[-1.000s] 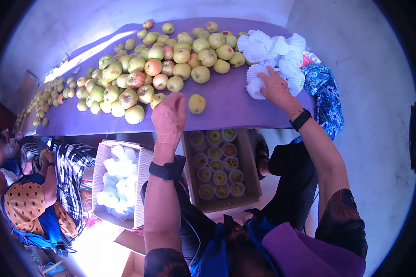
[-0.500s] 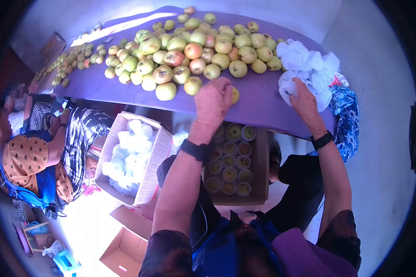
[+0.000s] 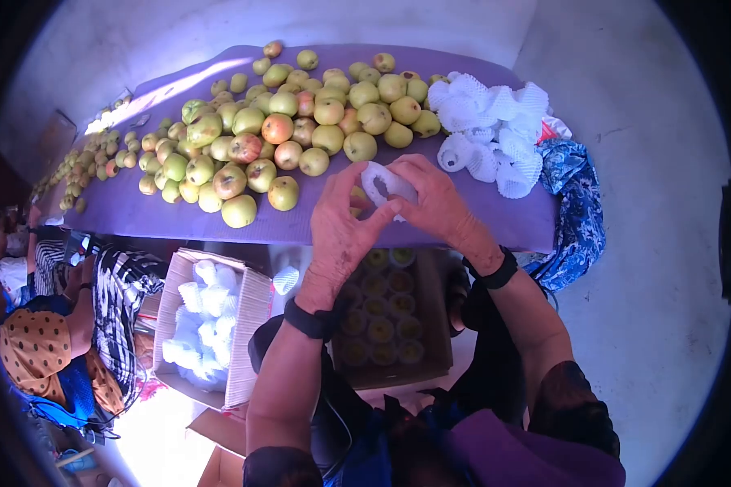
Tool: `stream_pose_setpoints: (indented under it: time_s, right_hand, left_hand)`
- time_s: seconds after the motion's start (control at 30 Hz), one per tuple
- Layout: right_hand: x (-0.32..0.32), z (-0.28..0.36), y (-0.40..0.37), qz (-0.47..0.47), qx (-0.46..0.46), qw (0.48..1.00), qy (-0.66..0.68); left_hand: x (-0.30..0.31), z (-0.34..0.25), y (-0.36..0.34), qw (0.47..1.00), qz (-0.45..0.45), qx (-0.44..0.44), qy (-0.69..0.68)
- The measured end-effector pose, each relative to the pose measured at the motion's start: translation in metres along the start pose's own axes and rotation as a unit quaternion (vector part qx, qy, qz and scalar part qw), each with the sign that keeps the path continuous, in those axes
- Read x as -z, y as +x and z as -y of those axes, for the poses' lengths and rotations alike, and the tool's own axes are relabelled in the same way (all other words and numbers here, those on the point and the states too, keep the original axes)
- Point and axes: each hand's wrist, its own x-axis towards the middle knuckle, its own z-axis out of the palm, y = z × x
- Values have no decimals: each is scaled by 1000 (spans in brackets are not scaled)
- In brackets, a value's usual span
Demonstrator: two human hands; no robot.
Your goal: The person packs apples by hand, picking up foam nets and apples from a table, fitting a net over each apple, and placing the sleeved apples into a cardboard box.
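My left hand (image 3: 339,215) is curled around a yellow-green apple (image 3: 357,200) above the table's front edge. Only a sliver of that apple shows between thumb and fingers. My right hand (image 3: 434,199) grips a white foam net sleeve (image 3: 376,180), its oval mouth stretched and turned toward the apple. The fingertips of both hands meet at the sleeve. Just left of my hands lies a big pile of apples (image 3: 278,128), green-yellow with some reddish ones. Farther right is a heap of white foam net sleeves (image 3: 518,158).
The purple-covered table (image 3: 284,231) spans the view. Below it, an open carton (image 3: 439,357) holds apples in round cups. Left of it stands a carton (image 3: 252,341) filled with foam sleeves. Blue patterned cloth (image 3: 577,219) hangs at right; a seated person (image 3: 45,341) is at left.
My right hand has come from the foam heap to my left hand, bringing a foam net sleeve. My left hand stays with the apple at the table's edge. The view has shifted.
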Motion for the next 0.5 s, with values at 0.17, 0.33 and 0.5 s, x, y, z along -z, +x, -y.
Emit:
stream_pose_setpoints:
  time_s: [0.17,0.33,0.5]
  right_hand:
    - [-9,-10,-4,-20,53,998,-30]
    - [1,-14,-7,25,-36,999,-17]
    - [8,-11,-16,9,-37,999,16]
  left_hand:
    - [-1,11,-1,999,-21,21,15]
    - [-2,11,-5,992,6,92,81]
    - [-8,8,-11,983,46,97,149]
